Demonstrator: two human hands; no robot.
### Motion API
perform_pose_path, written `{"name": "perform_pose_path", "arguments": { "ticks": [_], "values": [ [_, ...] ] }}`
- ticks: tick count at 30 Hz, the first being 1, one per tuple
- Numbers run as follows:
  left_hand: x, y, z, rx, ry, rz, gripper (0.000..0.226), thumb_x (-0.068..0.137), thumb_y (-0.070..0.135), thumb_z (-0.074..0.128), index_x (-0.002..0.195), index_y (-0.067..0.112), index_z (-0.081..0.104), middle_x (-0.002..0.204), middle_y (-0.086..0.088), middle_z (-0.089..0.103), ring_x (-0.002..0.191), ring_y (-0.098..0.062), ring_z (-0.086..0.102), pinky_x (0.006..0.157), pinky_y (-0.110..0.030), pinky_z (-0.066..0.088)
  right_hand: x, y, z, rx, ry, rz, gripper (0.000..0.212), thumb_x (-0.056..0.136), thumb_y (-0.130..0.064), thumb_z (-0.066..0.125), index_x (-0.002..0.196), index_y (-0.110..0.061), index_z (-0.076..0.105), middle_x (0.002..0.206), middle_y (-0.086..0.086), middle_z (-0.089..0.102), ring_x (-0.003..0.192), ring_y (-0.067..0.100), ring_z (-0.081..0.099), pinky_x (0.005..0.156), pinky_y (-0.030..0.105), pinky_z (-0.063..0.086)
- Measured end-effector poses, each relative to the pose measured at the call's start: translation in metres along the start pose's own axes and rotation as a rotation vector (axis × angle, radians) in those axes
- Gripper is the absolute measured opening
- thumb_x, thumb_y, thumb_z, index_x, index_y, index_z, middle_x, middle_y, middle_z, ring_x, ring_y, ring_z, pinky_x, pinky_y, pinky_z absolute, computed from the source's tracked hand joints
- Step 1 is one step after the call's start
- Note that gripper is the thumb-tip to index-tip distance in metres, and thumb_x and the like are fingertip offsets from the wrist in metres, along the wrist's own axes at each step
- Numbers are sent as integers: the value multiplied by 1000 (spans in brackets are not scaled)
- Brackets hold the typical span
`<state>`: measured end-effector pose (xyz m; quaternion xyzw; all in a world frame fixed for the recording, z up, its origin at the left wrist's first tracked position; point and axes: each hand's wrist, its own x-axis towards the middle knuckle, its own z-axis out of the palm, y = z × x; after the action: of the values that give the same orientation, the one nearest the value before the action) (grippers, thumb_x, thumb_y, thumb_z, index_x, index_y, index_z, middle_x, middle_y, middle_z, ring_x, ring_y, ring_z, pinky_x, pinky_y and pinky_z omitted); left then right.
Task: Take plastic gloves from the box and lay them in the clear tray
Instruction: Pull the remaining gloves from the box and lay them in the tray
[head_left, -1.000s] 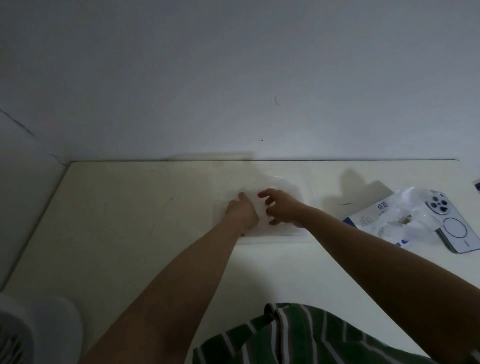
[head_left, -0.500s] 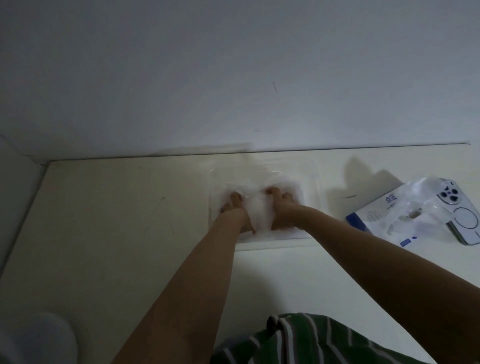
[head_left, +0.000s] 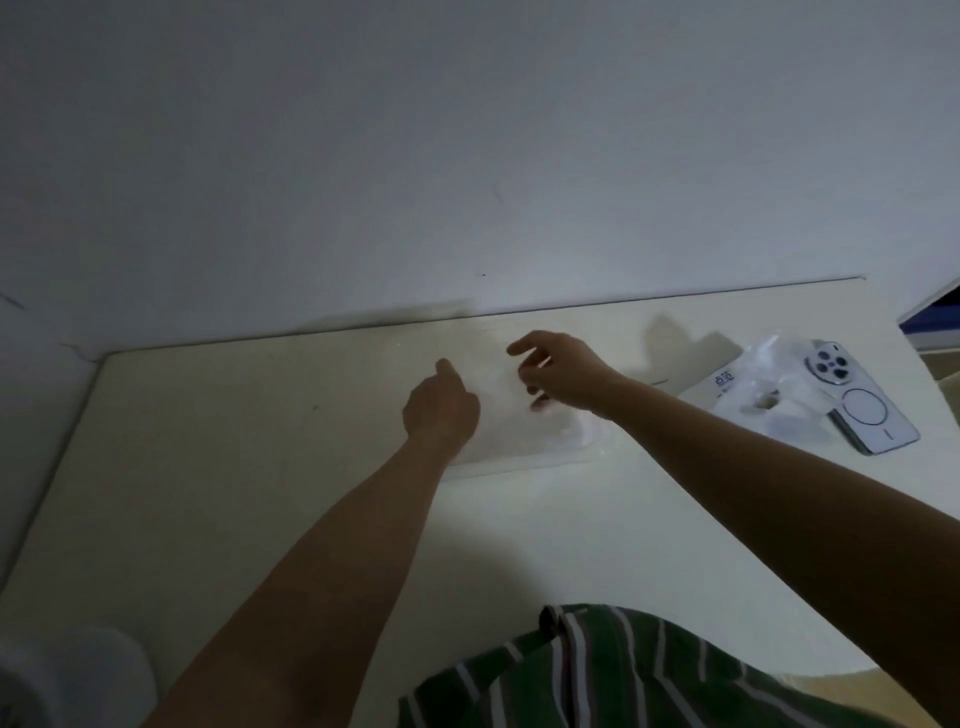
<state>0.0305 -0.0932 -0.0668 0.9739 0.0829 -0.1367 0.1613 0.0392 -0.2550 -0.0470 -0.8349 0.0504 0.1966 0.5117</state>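
Moved: hands lifted off the gloves (head_left: 524, 434) in the clear tray (head_left: 519, 464).
Left hand (head_left: 441, 410): fingers hidden; cannot tell.
Right hand (head_left: 560, 375): loosely spread, seemingly empty.
Tip: smooth gloves flat inside the rim.

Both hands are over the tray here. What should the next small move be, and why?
Probably the right hand reaches right to the box for another glove. Its fingers are loose above the clear tray, holding nothing I can see. Gloves already lie in the tray, and more bulge from the box.
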Motion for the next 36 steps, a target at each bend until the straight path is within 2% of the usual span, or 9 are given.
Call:
{"name": "perform_pose_path", "arguments": {
  "ticks": [4, 7, 9, 13, 18, 23, 27, 31, 36],
  "values": [
    [-10, 32, 0, -34, 119, 46, 27, 93, 20, 49, 118, 8, 48, 104, -11, 64, 84, -26, 56, 65, -31, 38, -19, 4, -36, 164, 83, -84, 24, 90, 1, 55, 111, -6, 65, 95, 19, 68, 82, 21, 65, 80, 35, 60],
    [-11, 59, 9, 27, -8, 53, 43, 95, 27, 48, 133, 7, 39, 118, -14, 60, 104, -31, 59, 75, -35, 43, -37, 20, -56, 196, 99, -100, 27, 91, 5, 51, 114, 0, 65, 103, 20, 69, 87, 21, 65, 85, 30, 58],
    [-9, 66, 18, 80, -144, 7, 66, 95, 33, 52, 146, 5, 21, 132, -16, 51, 117, -33, 53, 87, -38, 45, -42, 27, -59, 206, 68, -100, 29, 90, 8, 51, 115, 1, 64, 107, 20, 68, 90, 22, 65, 87, 30, 57],
    [-9, 55, 29, 10, -202, -43, 85, 87, 31, 65, 146, 10, 8, 135, -19, 40, 118, -35, 51, 93, -41, 45, -38, 24, -51, 127, 23, -122, 30, 88, 6, 51, 109, -7, 68, 99, 9, 68, 91, 25, 66, 87, 34, 57],
    [-10, 33, 27, -132, -141, -98, 74, 87, 25, 67, 136, 6, 14, 131, -18, 37, 111, -32, 55, 81, -33, 46, -25, 5, -23, 77, -104, -45, 26, 91, 4, 51, 113, -1, 65, 97, 12, 65, 83, 22, 63, 75, 30, 59],
    [-8, 20, 18, -318, 38, -91, 47, 87, 16, 67, 121, 7, 36, 122, -16, 47, 103, -30, 56, 74, -29, 40, -8, 3, 15, -95, -304, 142, 28, 94, 1, 51, 121, 3, 59, 106, 19, 62, 89, 25, 64, 67, 28, 57],
    [4, 2, 16, -125, -51, -106, 34, 87, 18, 59, 119, 10, 52, 124, -16, 50, 111, -31, 53, 85, -31, 41, 11, 13, 33, -256, -332, 242, 23, 91, -5, 57, 113, -1, 60, 107, 18, 62, 100, 33, 63, 86, 44, 57],
    [14, -14, 26, -63, -263, -155, 60, 86, 20, 63, 139, 17, 34, 133, -20, 36, 118, -37, 49, 98, -37, 44, 29, 21, 38, -513, -203, 148, 62, 85, -14, 68, 141, -10, 42, 136, 15, 42, 122, 30, 48, 93, 32, 48],
    [23, -21, 38, -115, -391, -199, 95, 76, 26, 77, 148, 30, 15, 139, -20, 27, 122, -39, 45, 96, -38, 48, 38, 32, 43, -598, -212, 125, 80, 82, -10, 70, 150, -12, 27, 147, 18, 25, 132, 32, 38, 101, 35, 45]
  ]
}}
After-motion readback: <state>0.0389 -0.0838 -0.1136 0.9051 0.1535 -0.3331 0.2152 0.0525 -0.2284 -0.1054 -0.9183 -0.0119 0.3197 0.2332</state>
